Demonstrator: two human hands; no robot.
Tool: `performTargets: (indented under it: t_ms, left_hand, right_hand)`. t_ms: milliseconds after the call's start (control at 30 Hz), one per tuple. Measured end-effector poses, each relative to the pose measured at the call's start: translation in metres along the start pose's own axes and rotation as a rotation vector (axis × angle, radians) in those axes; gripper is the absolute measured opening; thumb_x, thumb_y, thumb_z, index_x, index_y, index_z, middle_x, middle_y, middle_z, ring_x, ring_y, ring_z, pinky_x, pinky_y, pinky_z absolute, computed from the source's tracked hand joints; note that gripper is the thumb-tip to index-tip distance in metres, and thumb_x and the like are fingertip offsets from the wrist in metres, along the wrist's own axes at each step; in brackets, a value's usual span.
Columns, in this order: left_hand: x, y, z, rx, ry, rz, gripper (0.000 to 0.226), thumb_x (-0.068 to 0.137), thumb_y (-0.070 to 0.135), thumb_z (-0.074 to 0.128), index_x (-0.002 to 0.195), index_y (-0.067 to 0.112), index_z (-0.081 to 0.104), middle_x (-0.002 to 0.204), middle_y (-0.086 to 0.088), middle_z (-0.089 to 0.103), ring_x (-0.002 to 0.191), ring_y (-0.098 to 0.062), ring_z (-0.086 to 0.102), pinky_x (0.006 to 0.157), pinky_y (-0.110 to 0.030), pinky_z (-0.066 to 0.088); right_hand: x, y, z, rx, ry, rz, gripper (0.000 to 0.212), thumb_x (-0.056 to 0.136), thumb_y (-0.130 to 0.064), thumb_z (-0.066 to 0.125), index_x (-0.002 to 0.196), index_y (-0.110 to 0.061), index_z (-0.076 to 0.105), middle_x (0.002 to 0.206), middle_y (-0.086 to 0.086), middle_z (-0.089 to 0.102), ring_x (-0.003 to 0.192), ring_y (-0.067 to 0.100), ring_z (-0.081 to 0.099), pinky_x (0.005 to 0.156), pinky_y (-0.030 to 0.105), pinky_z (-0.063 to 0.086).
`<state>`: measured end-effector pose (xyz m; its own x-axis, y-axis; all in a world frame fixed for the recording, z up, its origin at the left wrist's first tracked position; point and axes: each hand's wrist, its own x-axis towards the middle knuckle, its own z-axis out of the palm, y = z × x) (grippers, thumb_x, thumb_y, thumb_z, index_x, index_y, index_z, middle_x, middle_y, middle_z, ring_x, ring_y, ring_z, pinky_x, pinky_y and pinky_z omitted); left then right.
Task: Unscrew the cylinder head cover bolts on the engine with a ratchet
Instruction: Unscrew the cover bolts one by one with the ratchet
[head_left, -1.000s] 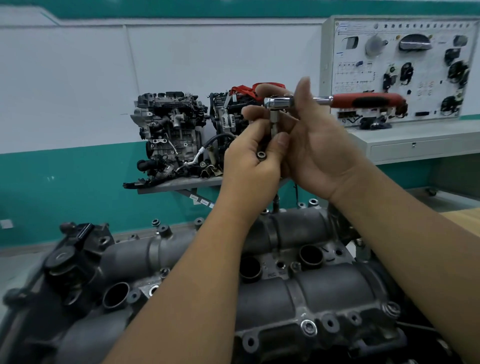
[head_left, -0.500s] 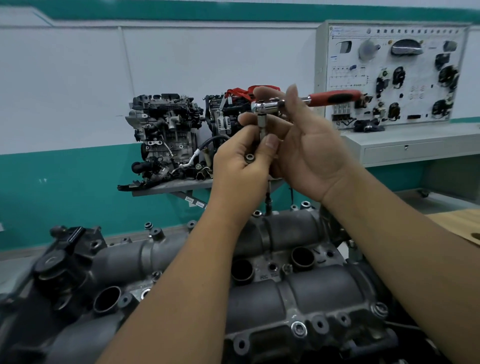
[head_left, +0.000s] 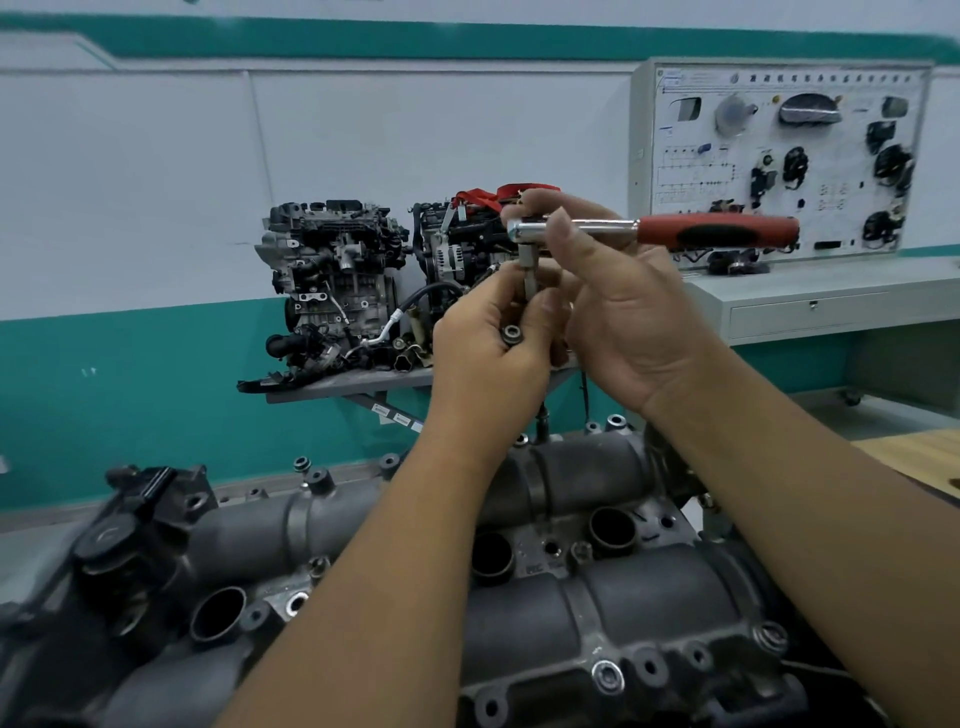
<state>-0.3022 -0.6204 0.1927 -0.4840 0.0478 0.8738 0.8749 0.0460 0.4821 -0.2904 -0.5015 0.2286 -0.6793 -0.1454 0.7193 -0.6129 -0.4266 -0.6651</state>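
While you hold the tool up in front of you, clear of the engine, the items stand as follows.

Ratchet (head_left: 649, 231): raised level, head to the left, red grip pointing right. Your right hand (head_left: 628, 317) curls round the head end with the thumb laid across it, likely to steady the drive while the other hand works below.

Socket (head_left: 530, 273): hangs straight down from the ratchet head. Your left hand (head_left: 488, 353) pinches it between fingertips and thumb, seemingly to free a removed bolt or to reseat the socket; which of these, I cannot tell.

Loose bolt (head_left: 511, 333): a small dark flanged piece tucked against the curled left fingers, probably kept there so it does not drop into the engine.

Cylinder head cover (head_left: 597, 587): near, low in view, well below both hands. One bolt (head_left: 607, 675) sits at its near edge and another bolt (head_left: 768, 635) further right; several neighbouring holes look empty.

Far side: two display engines (head_left: 337, 280) on a wall shelf (head_left: 353, 387); training panel (head_left: 779, 156) at far right.
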Motion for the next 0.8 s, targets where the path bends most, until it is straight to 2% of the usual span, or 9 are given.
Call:
performTargets:
  t_ms: [67,167,233,367,467,533,667,733,800]
  left_hand:
    - [-0.0002,-0.001,0.0007,-0.022,-0.02,0.0,0.01,0.097,0.01,0.062,0.1,0.018,0.068,0.083,0.0,0.07,0.076,-0.028,0.068,0.071,-0.056,0.058]
    - [0.0002,-0.0017,0.0012,-0.037,-0.033,-0.004,0.011,0.097,0.005,0.061,0.104,0.01,0.069,0.087,-0.011,0.069,0.077,-0.034,0.066,0.07,-0.058,0.057]
    - [-0.0006,-0.0007,0.0011,-0.047,-0.037,-0.011,0.011,0.099,0.004,0.059,0.103,0.009,0.069,0.087,-0.012,0.069,0.074,-0.034,0.065,0.068,-0.056,0.058]
    - [-0.0017,0.0009,0.0004,-0.03,-0.01,0.015,0.018,0.1,0.004,0.06,0.099,0.021,0.066,0.08,0.002,0.067,0.071,-0.024,0.067,0.068,-0.046,0.059]
    - [-0.0015,0.0028,0.0008,-0.049,-0.01,0.005,0.011,0.1,0.002,0.06,0.1,0.009,0.068,0.082,-0.008,0.068,0.069,-0.024,0.064,0.065,-0.045,0.059]
    - [-0.0014,0.0033,0.0011,-0.042,-0.013,-0.001,0.011,0.1,0.001,0.059,0.1,0.006,0.069,0.081,-0.006,0.068,0.069,-0.022,0.064,0.064,-0.046,0.059]
    - [-0.0013,0.0037,-0.0004,0.026,0.01,0.025,0.02,0.099,0.009,0.065,0.09,0.027,0.065,0.077,0.002,0.066,0.069,-0.023,0.067,0.065,-0.043,0.058]
    - [-0.0019,0.0043,-0.0004,0.016,0.013,0.02,0.015,0.098,0.01,0.067,0.09,0.023,0.067,0.075,0.001,0.066,0.068,-0.02,0.066,0.063,-0.039,0.057]
    - [-0.0014,0.0029,-0.0005,-0.02,0.016,-0.001,0.008,0.099,0.008,0.065,0.093,0.008,0.071,0.074,-0.002,0.066,0.066,-0.019,0.065,0.062,-0.043,0.059]
  right_hand:
    - [0.0008,-0.0019,-0.001,0.025,-0.029,-0.011,0.032,0.09,-0.031,0.067,0.115,-0.01,0.067,0.123,0.009,0.065,0.101,0.03,0.057,0.083,0.048,0.048]
    - [-0.0013,-0.0058,-0.0021,0.137,-0.006,0.123,0.029,0.096,-0.04,0.059,0.107,-0.017,0.07,0.115,0.004,0.073,0.093,0.022,0.066,0.078,0.042,0.058]
    - [-0.0021,-0.0064,-0.0037,0.122,0.013,0.106,0.026,0.09,-0.037,0.064,0.104,-0.016,0.071,0.118,0.008,0.07,0.094,0.025,0.065,0.078,0.042,0.058]
    - [-0.001,-0.0071,-0.0037,0.039,-0.056,-0.025,0.028,0.086,-0.022,0.069,0.111,-0.01,0.066,0.121,0.011,0.067,0.097,0.026,0.063,0.083,0.041,0.055]
    - [0.0013,-0.0064,-0.0043,0.112,-0.059,0.079,0.032,0.088,-0.033,0.065,0.115,-0.015,0.067,0.119,0.005,0.072,0.098,0.023,0.066,0.085,0.041,0.057]
    - [0.0024,-0.0045,-0.0058,0.108,-0.02,0.12,0.035,0.086,-0.039,0.064,0.113,-0.016,0.068,0.119,0.007,0.071,0.097,0.026,0.065,0.088,0.045,0.055]
    - [0.0012,-0.0032,-0.0088,0.012,-0.073,0.006,0.034,0.083,-0.022,0.073,0.115,-0.011,0.067,0.124,0.022,0.056,0.102,0.035,0.057,0.091,0.051,0.048]
    - [0.0011,-0.0037,-0.0088,0.043,-0.126,0.019,0.035,0.086,-0.024,0.07,0.118,-0.011,0.064,0.127,0.015,0.062,0.1,0.029,0.061,0.088,0.046,0.051]
    - [0.0015,-0.0029,-0.0072,0.072,-0.105,0.089,0.032,0.089,-0.033,0.064,0.116,-0.017,0.067,0.124,0.005,0.069,0.097,0.023,0.065,0.082,0.041,0.052]
